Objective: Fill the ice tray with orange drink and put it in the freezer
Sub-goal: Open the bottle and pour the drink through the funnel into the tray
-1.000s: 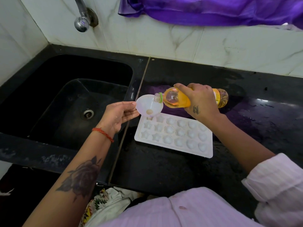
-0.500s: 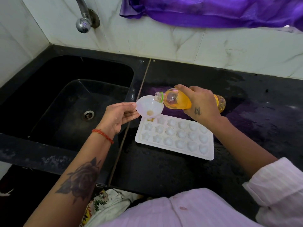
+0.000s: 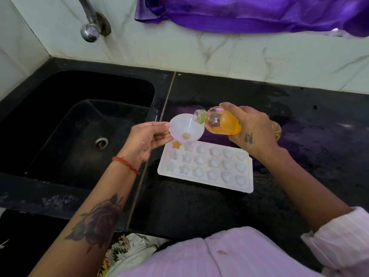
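A person at a black kitchen counter [image 3: 299,120] holds a small white funnel [image 3: 186,127] over the far left corner of a white ice tray [image 3: 205,166]. The left hand [image 3: 148,137] pinches the funnel's rim between thumb and fingertips, fingers curled round its edge. The right hand [image 3: 251,126] is wrapped over a tipped bottle of orange drink [image 3: 219,122], its open mouth resting at the funnel's upper rim; drink pools low in the tilted bottle, short of the neck. The tray lies flat on the counter just right of the black sink [image 3: 79,126], below and between the two hands, touching neither. Its corner star mould [image 3: 176,144], directly under the funnel's spout, shows orange liquid; the other star, round and heart moulds look white. A chrome tap [image 3: 89,32] projects from the marble wall above the sink, and purple cloth [image 3: 249,13] hangs along the top edge.
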`<state>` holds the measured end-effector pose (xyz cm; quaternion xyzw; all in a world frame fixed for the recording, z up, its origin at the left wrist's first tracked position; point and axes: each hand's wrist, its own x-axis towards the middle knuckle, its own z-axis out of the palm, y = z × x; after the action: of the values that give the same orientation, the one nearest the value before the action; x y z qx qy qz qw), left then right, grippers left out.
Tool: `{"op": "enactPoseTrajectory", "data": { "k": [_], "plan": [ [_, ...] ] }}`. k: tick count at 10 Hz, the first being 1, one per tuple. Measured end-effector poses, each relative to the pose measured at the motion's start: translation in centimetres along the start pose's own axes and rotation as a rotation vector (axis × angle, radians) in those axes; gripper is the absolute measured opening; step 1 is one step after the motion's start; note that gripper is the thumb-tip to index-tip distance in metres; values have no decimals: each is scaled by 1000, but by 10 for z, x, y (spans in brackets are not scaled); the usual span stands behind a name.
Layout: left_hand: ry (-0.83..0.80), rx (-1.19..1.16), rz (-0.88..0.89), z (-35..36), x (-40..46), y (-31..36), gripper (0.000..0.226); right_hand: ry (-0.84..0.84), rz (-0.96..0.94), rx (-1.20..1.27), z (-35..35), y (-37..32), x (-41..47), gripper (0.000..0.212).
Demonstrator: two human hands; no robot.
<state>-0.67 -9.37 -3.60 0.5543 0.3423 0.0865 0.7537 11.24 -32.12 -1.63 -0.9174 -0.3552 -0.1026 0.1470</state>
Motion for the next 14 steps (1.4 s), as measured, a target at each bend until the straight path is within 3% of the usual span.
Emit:
{"op": "enactPoseTrajectory", "data": {
  "k": [6,11,14],
  "plan": [
    [14,30,-35,7,1,-10,4,-35,-35,-176,10,12,-3,68],
    [32,45,-30,8,-1,-5,5,-31,12,-82,2,8,-6,71],
    [-72,9,-15,23,-6,-3,6,9,47,-43,-10,17,-17,68]
  ]
}}
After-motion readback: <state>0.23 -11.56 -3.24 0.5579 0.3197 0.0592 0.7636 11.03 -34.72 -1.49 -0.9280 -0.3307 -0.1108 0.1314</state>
